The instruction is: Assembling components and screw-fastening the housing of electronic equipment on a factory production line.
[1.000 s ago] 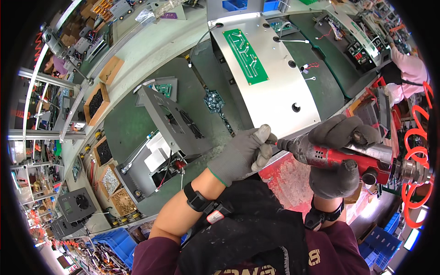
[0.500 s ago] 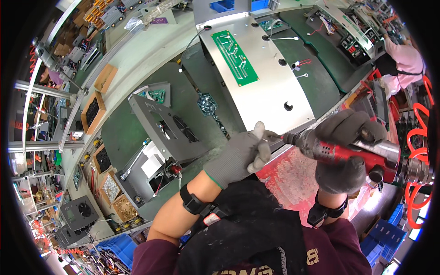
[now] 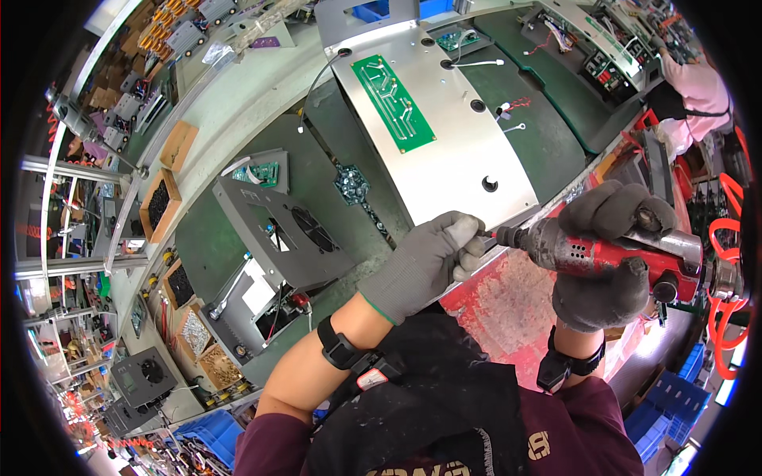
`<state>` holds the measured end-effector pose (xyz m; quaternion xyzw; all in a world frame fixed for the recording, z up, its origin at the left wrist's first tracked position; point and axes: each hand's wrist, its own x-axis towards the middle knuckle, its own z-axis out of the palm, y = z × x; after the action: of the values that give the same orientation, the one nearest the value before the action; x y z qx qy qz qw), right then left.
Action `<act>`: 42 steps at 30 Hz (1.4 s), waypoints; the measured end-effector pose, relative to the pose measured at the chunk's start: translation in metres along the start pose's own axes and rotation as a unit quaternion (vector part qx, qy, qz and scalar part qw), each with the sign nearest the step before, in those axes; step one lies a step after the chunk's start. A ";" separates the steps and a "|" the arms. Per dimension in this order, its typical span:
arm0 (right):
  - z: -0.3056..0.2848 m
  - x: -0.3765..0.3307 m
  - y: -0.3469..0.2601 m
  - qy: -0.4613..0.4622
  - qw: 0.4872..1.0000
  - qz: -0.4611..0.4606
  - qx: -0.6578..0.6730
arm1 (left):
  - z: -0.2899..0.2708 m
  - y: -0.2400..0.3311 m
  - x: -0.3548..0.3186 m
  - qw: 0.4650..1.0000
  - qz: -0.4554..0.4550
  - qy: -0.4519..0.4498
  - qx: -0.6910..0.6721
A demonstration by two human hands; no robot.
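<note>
A red and silver air screwdriver (image 3: 591,255) lies level in my gloved right hand (image 3: 607,293), whose fingers wrap round its body. Its nose points left, toward my left hand. At the tip of the bit (image 3: 498,237), my gloved left hand (image 3: 432,258) is closed in a pinch; anything small between thumb and fingers is hidden. Just beyond both hands lies a silver metal panel (image 3: 452,166) with round black grommets. A green circuit board (image 3: 394,103) rests on the panel.
Left of the panel stands a grey metal housing (image 3: 266,230) with a fan. Wooden boxes of small parts (image 3: 193,333) line the bench's left side. An orange coiled hose (image 3: 718,313) hangs at right. Another person in pink (image 3: 698,91) works at far right.
My left thumb and fingers have closed together at the bit's tip. The screwdriver and right hand have shifted slightly right. The panel and bench appear slightly further left in view.
</note>
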<state>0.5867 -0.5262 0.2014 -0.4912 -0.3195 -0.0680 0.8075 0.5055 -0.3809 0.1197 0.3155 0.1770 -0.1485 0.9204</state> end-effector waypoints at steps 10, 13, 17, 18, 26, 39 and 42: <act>0.008 0.000 -0.003 -0.015 1.000 0.007 0.016 | 0.002 -0.001 -0.003 0.995 -0.005 0.046 0.085; 0.006 0.001 0.000 -0.040 0.999 0.003 0.028 | 0.003 0.003 -0.006 0.988 0.004 0.051 0.144; 0.000 0.004 -0.002 -0.073 0.996 0.018 0.043 | 0.009 0.003 -0.004 0.979 -0.017 0.073 0.190; 0.000 0.004 -0.002 -0.072 0.996 0.017 0.042 | 0.012 0.005 -0.005 0.980 -0.044 0.066 0.182; -0.055 0.018 0.019 0.015 0.995 0.003 -0.100 | -0.035 0.006 -0.013 0.946 -0.018 0.223 0.234; -0.074 0.006 0.046 0.061 0.987 0.082 -0.122 | -0.041 -0.014 -0.010 0.921 -0.040 0.245 0.299; -0.071 0.006 0.048 0.080 0.983 0.081 -0.141 | -0.040 -0.016 -0.007 0.924 -0.052 0.232 0.301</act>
<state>0.6439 -0.5601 0.1461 -0.6177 -0.1998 -0.0858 0.7558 0.4833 -0.3665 0.0844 0.5937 0.3484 -0.1655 0.7062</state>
